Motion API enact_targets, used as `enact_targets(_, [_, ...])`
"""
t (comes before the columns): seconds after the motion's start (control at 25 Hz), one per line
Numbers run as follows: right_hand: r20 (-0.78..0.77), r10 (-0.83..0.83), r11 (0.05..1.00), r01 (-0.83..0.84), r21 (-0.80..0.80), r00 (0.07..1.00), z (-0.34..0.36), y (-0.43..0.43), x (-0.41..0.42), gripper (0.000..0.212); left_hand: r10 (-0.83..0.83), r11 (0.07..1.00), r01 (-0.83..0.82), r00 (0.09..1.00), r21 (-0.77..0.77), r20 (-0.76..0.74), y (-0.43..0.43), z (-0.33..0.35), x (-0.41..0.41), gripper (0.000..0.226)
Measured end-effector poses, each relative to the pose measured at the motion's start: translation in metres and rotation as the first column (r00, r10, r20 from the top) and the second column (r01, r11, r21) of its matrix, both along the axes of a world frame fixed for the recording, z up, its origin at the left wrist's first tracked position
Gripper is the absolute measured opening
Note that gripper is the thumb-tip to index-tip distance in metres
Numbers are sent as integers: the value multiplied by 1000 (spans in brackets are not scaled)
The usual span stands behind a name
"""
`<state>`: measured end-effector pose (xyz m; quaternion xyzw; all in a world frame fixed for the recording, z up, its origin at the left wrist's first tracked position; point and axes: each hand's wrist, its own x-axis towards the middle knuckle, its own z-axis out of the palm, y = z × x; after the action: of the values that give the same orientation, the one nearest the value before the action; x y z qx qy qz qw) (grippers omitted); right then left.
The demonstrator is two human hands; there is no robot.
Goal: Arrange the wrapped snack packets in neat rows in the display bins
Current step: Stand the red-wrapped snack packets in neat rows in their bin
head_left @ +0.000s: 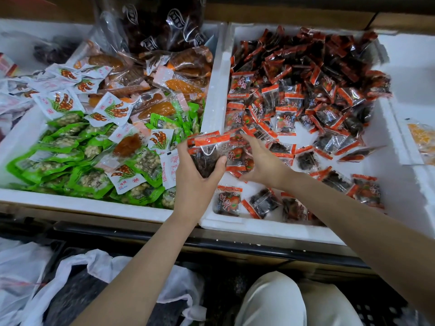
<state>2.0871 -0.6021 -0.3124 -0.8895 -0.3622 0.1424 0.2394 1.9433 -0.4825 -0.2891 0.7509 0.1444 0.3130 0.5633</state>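
Observation:
My left hand [195,177] grips a small stack of red-and-clear snack packets [207,149] with dark fruit inside, held over the wall between the two bins. My right hand [261,163] reaches in from the right, its fingers on more packets [237,156] right beside that stack. The right white foam bin [259,228] holds a loose heap of the same red packets [306,90], thickest at the back. A few lie apart near its front edge [228,200].
The left foam bin [70,203] is full of green packets [70,151], white packets [58,102] and orange ones [179,85], with a large dark bag [164,22] at the back. White plastic bags [94,278] lie on the floor below. A further bin [421,90] stands at far right.

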Motion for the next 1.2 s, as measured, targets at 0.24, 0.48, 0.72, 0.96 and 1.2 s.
enact_targets(0.24, [164,-66,983,93,-158,984,2,-1,1,96,-14,1000,14,1000,-15,-4,2,-1,0,47])
enact_targets(0.48, [169,50,975,-11,-222,984,9,-24,8,78,-33,999,33,999,-4,-25,5,-3,1,45])
enact_targets(0.72, [29,-194,979,195,-53,981,2,18,-12,55,-32,999,32,999,1,-40,5,-2,1,45])
enact_targets(0.96, [-208,-264,955,286,82,942,11,7,-6,53,-36,999,35,998,-19,-41,4,-3,0,45])
enact_targets(1.2, [199,-356,898,393,-199,913,28,-61,11,59,-21,1000,21,999,-13,-27,3,-3,1,46])
